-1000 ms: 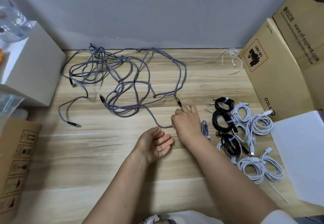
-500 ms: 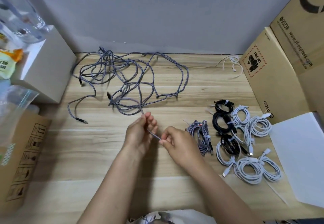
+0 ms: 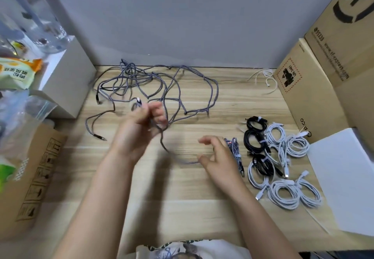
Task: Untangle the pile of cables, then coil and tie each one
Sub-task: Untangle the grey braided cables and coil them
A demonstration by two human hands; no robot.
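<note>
Head view: left hand point(image 3: 141, 121) grips a braided cable point(image 3: 165, 141) end, raised to begin a coil; right hand point(image 3: 214, 155) pinches its slack, feeding it from the far tangle point(image 3: 162, 84) on the counter point(image 3: 182, 187).

single head view, close above, facing forward and down at the wooden table point(image 3: 182, 198) by the wall point(image 3: 182, 25)

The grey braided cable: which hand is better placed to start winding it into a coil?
Probably the right hand: it pinches the free stretch of the grey braided cable, while the left hand grips it beside the tangle as an anchor.
</note>
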